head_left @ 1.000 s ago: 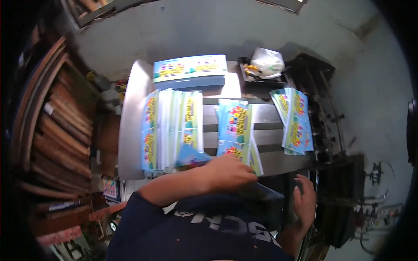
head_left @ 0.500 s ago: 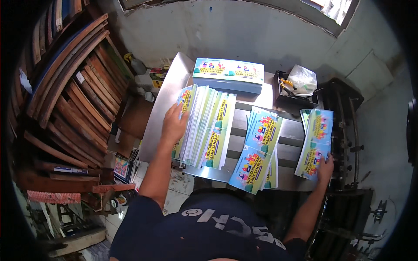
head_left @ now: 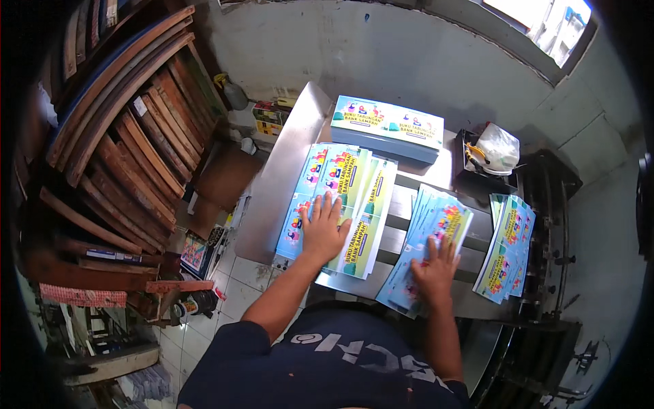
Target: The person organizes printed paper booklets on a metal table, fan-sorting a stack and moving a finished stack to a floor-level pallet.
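Observation:
My left hand (head_left: 325,228) lies flat with fingers spread on the left pile of printed sheets (head_left: 371,235), blue and green with cartoon figures. These sheets overlap sideways on the metal table (head_left: 262,225). Fingers apart, my right hand (head_left: 436,269) rests on the middle pile of similar sheets (head_left: 432,204), close to the table's near edge. Whether any sheet is pinched there is not visible, but the fingers look outstretched. Farther right, untouched, is a third, slightly fanned pile of sheets (head_left: 507,249). A tall, neat stack of the same prints (head_left: 388,123) stands behind the left pile.
At the back right, a black box (head_left: 470,178) holds a clear plastic bag (head_left: 499,148) and a yellow-handled tool. Dark machinery with rods (head_left: 555,238) flanks the table's right side. Wooden frames (head_left: 133,143) fill a rack on the left. A wall (head_left: 381,51) closes off the back.
My right hand has moved left from the right pile onto the middle one. My left hand has shifted from the left pile's outer edge towards its middle, where the sheets now lie flatter.

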`<action>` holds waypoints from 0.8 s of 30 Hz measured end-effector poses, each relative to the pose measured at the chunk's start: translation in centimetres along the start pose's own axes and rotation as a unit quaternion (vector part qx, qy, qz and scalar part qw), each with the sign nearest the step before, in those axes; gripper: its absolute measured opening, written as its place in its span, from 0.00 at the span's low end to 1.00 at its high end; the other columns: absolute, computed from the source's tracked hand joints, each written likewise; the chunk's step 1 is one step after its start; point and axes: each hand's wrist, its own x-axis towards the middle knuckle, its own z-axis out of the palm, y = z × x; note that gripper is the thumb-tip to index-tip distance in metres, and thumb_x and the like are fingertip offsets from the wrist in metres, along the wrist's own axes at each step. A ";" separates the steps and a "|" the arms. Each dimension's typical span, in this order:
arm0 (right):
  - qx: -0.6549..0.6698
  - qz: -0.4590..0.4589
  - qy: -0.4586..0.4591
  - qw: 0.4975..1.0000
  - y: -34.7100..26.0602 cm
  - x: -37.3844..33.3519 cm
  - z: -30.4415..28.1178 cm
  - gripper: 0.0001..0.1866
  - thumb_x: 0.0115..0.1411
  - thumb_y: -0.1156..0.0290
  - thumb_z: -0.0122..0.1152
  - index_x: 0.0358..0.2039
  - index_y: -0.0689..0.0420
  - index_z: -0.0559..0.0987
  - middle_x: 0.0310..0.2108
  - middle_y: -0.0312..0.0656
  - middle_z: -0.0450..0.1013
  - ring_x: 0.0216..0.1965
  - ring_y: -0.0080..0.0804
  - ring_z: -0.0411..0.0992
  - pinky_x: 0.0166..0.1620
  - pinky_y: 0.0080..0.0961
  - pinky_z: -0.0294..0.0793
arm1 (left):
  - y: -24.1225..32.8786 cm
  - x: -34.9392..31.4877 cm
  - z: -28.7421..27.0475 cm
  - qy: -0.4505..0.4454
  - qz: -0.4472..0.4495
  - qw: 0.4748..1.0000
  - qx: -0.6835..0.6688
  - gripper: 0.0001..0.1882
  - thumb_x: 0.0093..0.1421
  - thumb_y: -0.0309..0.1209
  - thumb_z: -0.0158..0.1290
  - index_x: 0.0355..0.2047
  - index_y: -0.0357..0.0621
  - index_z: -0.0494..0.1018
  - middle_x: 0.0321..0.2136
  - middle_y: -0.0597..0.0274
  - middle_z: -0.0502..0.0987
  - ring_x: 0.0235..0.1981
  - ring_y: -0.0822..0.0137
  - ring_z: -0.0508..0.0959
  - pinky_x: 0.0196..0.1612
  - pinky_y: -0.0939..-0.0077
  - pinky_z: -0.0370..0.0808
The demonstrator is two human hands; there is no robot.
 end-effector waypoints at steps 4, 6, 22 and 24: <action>0.013 0.020 0.009 1.000 3.8 1.2 -0.5 0.42 0.51 0.49 0.62 0.66 0.49 0.63 0.71 0.52 0.47 0.72 0.54 0.40 0.68 0.63 0.33 | 1.3 0.2 -1.5 -0.007 0.023 1.000 -0.019 0.33 0.65 0.51 0.45 0.65 0.44 0.61 0.68 0.46 0.55 0.70 0.48 0.52 0.67 0.36 0.42; -0.006 0.029 -0.009 1.000 3.1 1.8 -1.8 0.44 0.51 0.48 0.62 0.66 0.51 0.62 0.70 0.53 0.47 0.72 0.53 0.40 0.68 0.64 0.33 | 0.2 0.5 -1.6 0.059 0.049 0.997 -0.031 0.35 0.59 0.45 0.56 0.63 0.42 0.62 0.63 0.38 0.60 0.67 0.44 0.56 0.67 0.45 0.51; 0.706 0.044 0.040 0.706 -5.8 1.3 -2.3 0.20 0.64 0.74 0.56 0.55 0.60 0.67 0.46 0.45 0.73 0.44 0.29 0.75 0.45 0.25 0.77 | 3.8 0.7 -7.5 -0.033 -0.021 0.892 -0.450 0.27 0.62 0.39 0.59 0.55 0.32 0.69 0.48 0.45 0.75 0.49 0.61 0.75 0.52 0.65 0.71; 0.704 0.066 0.085 0.702 -2.0 1.2 -6.4 0.16 0.64 0.74 0.53 0.52 0.60 0.69 0.43 0.45 0.75 0.38 0.29 0.77 0.41 0.26 0.80 | -1.3 1.3 -6.4 0.109 -0.061 0.954 -0.272 0.29 0.62 0.40 0.57 0.57 0.32 0.66 0.55 0.42 0.71 0.56 0.47 0.70 0.60 0.59 0.65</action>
